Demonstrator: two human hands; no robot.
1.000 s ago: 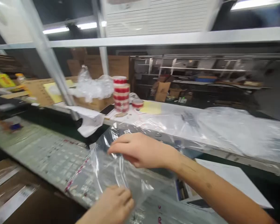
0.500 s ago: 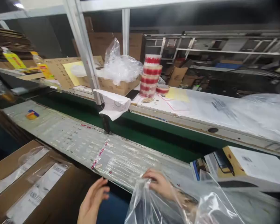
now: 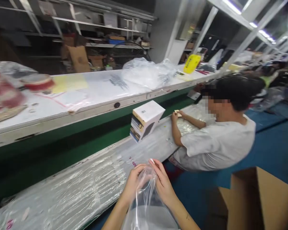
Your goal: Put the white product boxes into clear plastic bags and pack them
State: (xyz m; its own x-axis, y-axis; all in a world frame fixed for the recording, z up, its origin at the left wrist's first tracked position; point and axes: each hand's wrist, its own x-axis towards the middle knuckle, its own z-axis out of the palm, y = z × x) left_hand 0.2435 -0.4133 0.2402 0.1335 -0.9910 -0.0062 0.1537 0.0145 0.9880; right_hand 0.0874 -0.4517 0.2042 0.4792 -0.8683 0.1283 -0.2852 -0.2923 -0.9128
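A clear plastic bag [image 3: 146, 199] hangs from both my hands in front of me, near the edge of the plastic-covered bench [image 3: 86, 188]. My left hand [image 3: 135, 177] pinches one side of its gathered top. On the other side, my right hand [image 3: 162, 180] has its fingers closed on the same top edge, close to the left fingertips. Beyond my hands, a white printed box [image 3: 147, 119] stands upright on the bench, with product pictures on its side.
A co-worker in a white shirt [image 3: 213, 143] sits at right, holding a small pale piece [image 3: 177, 113]. An open cardboard box [image 3: 244, 198] stands lower right. On the raised shelf [image 3: 98, 99] lie crumpled clear plastic [image 3: 148, 75] and red-and-white tape [image 3: 38, 82].
My view has swung right, bringing the co-worker in. My left hand, open and apart before, has come to the plastic bag and grips it beside my right hand.
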